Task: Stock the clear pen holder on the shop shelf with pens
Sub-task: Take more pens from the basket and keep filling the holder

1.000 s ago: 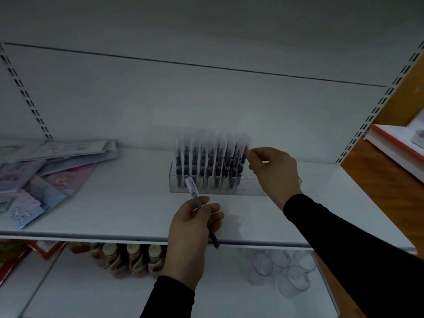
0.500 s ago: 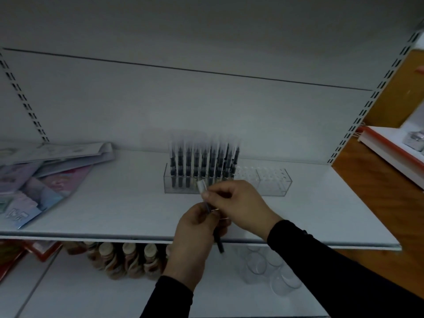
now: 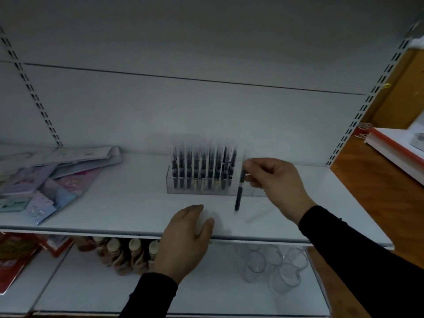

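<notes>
Right hand: my right hand (image 3: 273,180) pinches a dark pen (image 3: 239,189) near its upper end between thumb and fingers; the pen hangs almost upright, tip down, above the shelf.
Pen position: I see it just right of the filled rows, in front of the holder's right part and not touching the shelf.
Left hand: my left hand (image 3: 185,235) lies low at the near edge of the shelf (image 3: 114,212), fingers relaxed and lightly bent, holding nothing.
Pen holder: the clear pen holder (image 3: 206,188) sits mid-shelf toward the far wall; its left part carries upright dark pens (image 3: 202,168) with clear caps, packed in rows.
Holder's right end: my right hand hides it, so I cannot tell what is in it.
Left of shelf: a loose pile of pastel packets (image 3: 43,180) lies flat.
Lower shelf: small bottles (image 3: 124,253) stand below my left hand, clear cups (image 3: 273,265) to the right.
Far right: a white box with a red edge (image 3: 394,143) on a wooden surface.
</notes>
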